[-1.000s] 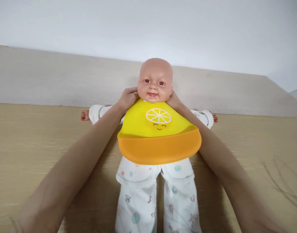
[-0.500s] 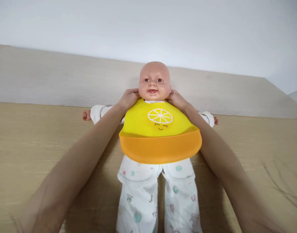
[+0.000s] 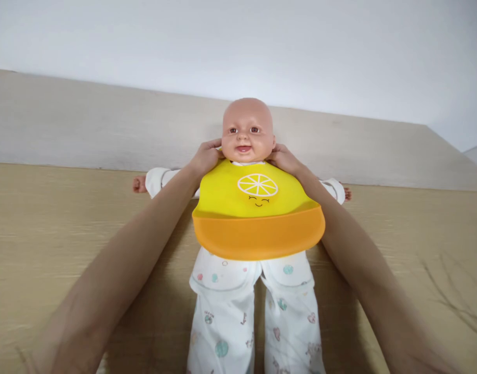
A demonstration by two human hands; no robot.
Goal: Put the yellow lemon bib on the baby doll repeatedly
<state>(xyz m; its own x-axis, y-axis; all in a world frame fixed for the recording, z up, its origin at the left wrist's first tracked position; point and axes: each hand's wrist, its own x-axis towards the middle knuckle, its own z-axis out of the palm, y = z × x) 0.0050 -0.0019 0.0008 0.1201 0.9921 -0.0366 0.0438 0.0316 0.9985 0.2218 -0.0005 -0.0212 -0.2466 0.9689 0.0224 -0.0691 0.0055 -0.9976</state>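
A baby doll [image 3: 248,130] in white patterned pyjamas lies on its back on a wooden surface, its head toward the far wall. A yellow bib [image 3: 257,213] with an orange catch pocket and a lemon print covers its chest. My left hand [image 3: 204,157] is curled at the doll's neck on the left, fingers closed on the bib's neck strap. My right hand [image 3: 284,158] is curled at the neck on the right, its fingertips tucked behind the jaw where the other strap end lies, hidden.
The tan wooden surface [image 3: 59,228] stretches left and right of the doll. A pale raised board [image 3: 86,130] runs along the back, with a white wall above. The doll's arms spread out sideways to small hands [image 3: 137,184].
The doll's head has shifted slightly up and back to centre. Both hands stay at the neck, the right hand now showing more beside the jaw.
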